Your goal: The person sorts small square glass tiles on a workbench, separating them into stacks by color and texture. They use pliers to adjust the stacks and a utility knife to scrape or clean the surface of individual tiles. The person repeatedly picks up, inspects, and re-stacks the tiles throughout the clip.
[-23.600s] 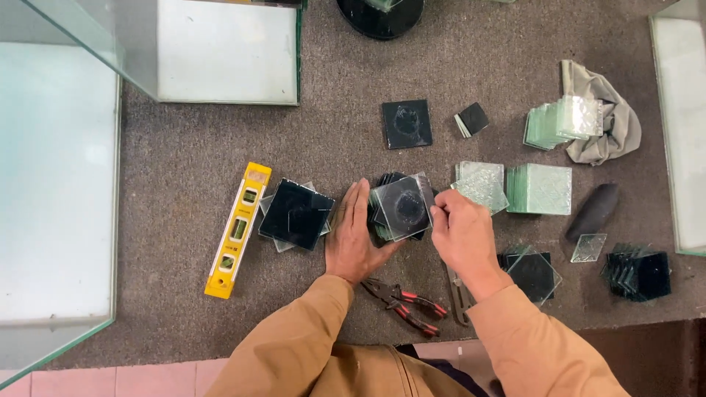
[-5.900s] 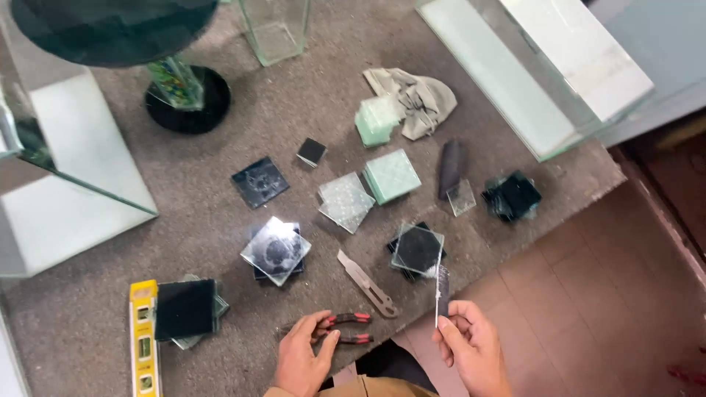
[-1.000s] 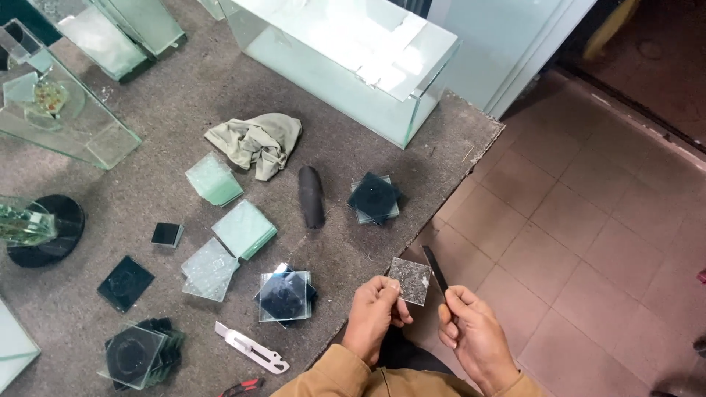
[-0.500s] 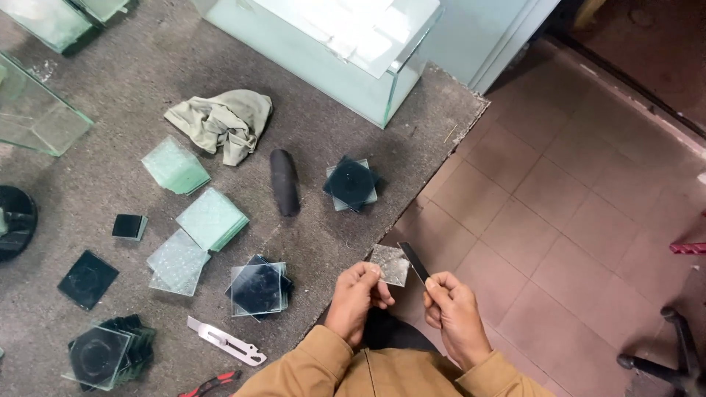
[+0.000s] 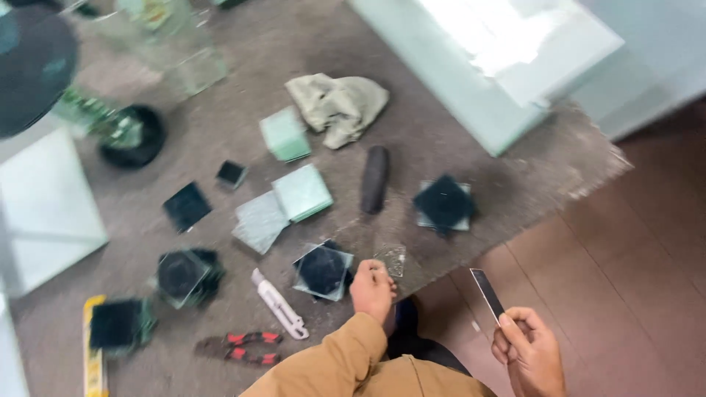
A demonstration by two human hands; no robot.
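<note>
- The whole pic was blurry from cam motion, esp. the top left.
- The dark round thing (image 5: 33, 70) at top left was cut off by the edge; couldn't tell what it was.
- The yellow level (image 5: 94, 353) ran off the bottom edge.
- The right hand (image 5: 531, 353) was partly cut off at the bottom.
- The small clear glass piece (image 5: 392, 259) by the left hand (image 5: 373, 289) was too smeared to see its edges, or if the fingers touched it.
- The big glass box (image 5: 507, 66) went off the top.
- The red pliers (image 5: 239, 347) were a blur; jaws not clear.
</note>
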